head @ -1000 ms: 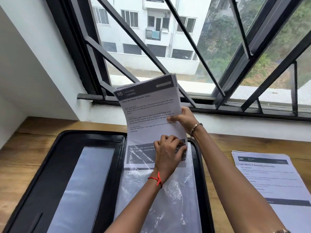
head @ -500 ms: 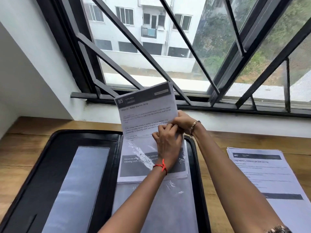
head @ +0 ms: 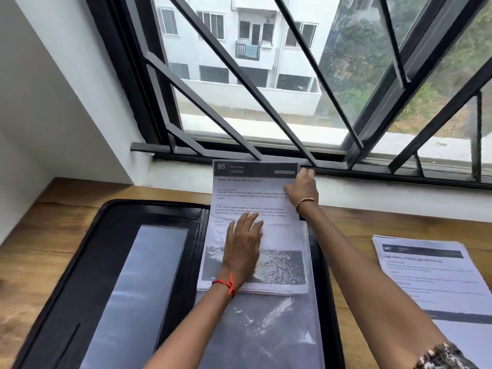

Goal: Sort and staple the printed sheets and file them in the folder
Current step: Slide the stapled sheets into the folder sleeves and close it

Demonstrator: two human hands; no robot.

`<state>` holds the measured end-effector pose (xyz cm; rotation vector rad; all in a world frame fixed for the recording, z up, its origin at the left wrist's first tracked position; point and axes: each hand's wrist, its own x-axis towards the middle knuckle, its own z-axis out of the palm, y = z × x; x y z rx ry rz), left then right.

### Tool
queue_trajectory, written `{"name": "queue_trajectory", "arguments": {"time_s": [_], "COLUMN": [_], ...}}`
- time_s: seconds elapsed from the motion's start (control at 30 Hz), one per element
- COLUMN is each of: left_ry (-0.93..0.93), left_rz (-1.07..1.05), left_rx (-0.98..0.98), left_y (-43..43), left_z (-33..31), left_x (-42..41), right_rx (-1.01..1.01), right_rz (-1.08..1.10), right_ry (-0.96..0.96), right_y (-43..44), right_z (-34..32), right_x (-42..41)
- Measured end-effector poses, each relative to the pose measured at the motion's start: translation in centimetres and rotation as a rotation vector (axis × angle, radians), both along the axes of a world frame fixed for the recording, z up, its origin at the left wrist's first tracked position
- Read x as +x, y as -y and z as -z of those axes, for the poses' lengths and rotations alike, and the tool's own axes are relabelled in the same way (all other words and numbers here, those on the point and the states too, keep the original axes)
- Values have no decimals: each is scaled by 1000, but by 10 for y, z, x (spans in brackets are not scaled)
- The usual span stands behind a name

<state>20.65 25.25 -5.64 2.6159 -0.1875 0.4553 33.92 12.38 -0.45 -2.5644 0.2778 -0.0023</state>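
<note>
Atop folder [head: 93, 249], sheets [head: 253, 189] lie lengthwise, header twd window [head: 266, 102].

Lower left: folder [head: 93, 262] is showing black with a grey glossy panel. Centre: printed sheets [head: 250, 187] are showing white under a dark grey header band. Left edge: worktop [head: 26, 275] is showing brown wood grain. Lower centre: wrist thread [head: 225, 283] is showing red.

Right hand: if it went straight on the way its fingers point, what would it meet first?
Probably the bottom rail of the black window frame, just beyond the printed sheets' top corner, where the right hand sits; depth is unclear.
</note>
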Motion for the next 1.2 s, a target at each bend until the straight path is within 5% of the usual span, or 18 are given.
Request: {"name": "queue_trajectory", "arguments": {"time_s": [0.07, 0.27, 0.57, 0.77, 0.87, 0.97, 1.07, 1.2], "left_ry": [-36, -14, -6, -4, -4, -25, -36, -27], "left_rz": [-11, 20, 97, 73, 90, 69, 53, -37], "left_rx": [38, -11, -129, -172, -173, -171, -160, -148], "left_y": [-13, -29, -24, -22, -18, -14, -13, -16], "left_z": [4, 2, -3, -4, -5, -4, -5, -10], "left_x": [-1, 14, 30, 30, 27, 26, 24, 20], "right_rx": [-67, 434, 481, 419, 104, -246, -148, -189], "right_rz": [1, 262, 161, -6, -172, -310, -470, -624], "right_ry": [20, 47, -102, -395, -567, -385, -211, -212], "right_y": [-13, -11, 20, 51, 55, 39, 4, -35], "right_z": [4, 10, 26, 13, -13, -16, -7, 5], "right_x": [0, 10, 4, -2, -1, 5, -1, -11]}}
